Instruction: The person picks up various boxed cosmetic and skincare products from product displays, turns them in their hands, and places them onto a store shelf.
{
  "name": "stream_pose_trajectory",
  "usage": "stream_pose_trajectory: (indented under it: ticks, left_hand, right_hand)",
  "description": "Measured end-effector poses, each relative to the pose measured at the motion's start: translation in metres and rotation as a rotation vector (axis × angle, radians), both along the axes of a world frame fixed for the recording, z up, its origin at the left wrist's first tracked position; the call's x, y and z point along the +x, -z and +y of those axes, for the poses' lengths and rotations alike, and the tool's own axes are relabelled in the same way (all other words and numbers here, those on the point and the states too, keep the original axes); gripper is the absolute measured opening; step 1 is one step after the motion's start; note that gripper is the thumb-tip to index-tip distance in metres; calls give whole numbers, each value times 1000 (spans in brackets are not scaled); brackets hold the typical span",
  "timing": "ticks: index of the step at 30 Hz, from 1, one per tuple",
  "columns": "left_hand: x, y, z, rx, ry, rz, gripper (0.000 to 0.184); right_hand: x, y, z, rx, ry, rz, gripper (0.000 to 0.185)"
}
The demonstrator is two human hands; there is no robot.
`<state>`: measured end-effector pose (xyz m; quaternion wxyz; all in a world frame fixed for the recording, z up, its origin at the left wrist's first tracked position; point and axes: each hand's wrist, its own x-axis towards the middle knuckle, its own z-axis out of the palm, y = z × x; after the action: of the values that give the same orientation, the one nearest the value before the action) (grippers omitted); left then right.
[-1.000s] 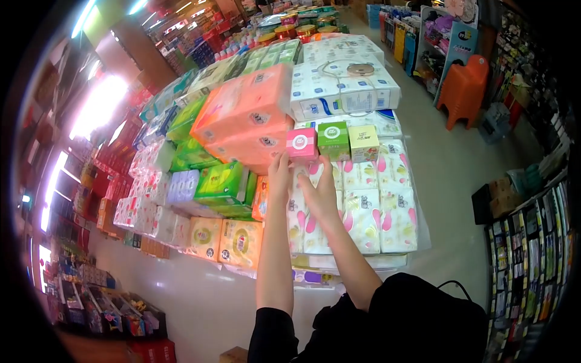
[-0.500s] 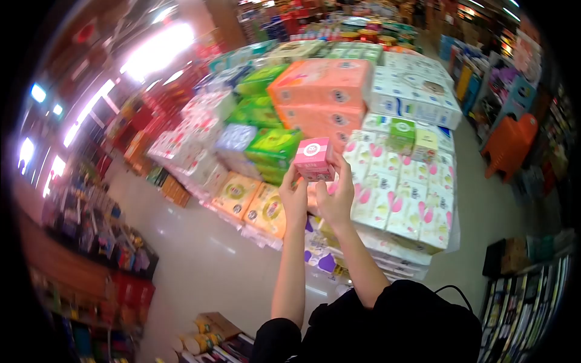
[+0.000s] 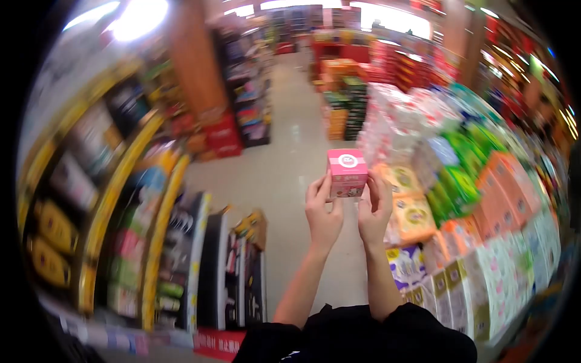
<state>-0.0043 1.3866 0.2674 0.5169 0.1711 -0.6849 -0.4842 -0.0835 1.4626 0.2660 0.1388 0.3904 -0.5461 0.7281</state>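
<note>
A small pink box (image 3: 347, 172) with a round white emblem is held up in front of me, over the aisle floor. On its left side the fingers of my left hand (image 3: 323, 209) press against it. My right hand (image 3: 375, 209) grips the opposite side near the lower corner. Both hands are closed on the box, with its top and front faces showing. Beyond my right hand, orange tissue packs (image 3: 413, 219) lie at the edge of a large stack, apart from my fingers.
Shelves with yellow edges (image 3: 121, 212) line the left side. A wooden-coloured pillar (image 3: 196, 66) rises behind them. Pale floor (image 3: 290, 142) runs ahead between goods. At right stand green packs (image 3: 454, 187), pink-orange packs (image 3: 505, 187) and purple-white packs (image 3: 407, 266).
My view has swung left, so the tissue stack now sits on the right, and shelves and an aisle have come into view. Both hands still hold the pink box.
</note>
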Motion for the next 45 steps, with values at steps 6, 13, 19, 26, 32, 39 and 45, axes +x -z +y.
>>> stream_pose_trajectory:
  ticks: [6,13,19,26,32,39,45]
  left_hand:
    - [160,-10,-88,-273,-540,-87,58]
    - [274,-24,-111,-222,-803,-116,57]
    - [314,-30,-129,-289,-1034,-161,57]
    - [325,-41,-157,-279,-1274,-246,62]
    - [338,-50,-174,-193,-1485,-392,50]
    - [372,-74,-182,114,-1547,-741,42]
    - [407,-73,-204,-67,-1598,-955,26]
  right_hand:
    - [138,-13,-113,16,-532,-109,70]
    - [237,-19,-189,-17,-901,-93,72]
    - [280,-26,-235,-62,-1171,-111,73]
    - [304,-33,-287,-41,-1437,-126,74]
    - [313,-34,-333,40,-1573,118,73]
    - [327,-56,-361,95,-1466,375,45]
    - [348,-60,-391,182,-1435,649,39]
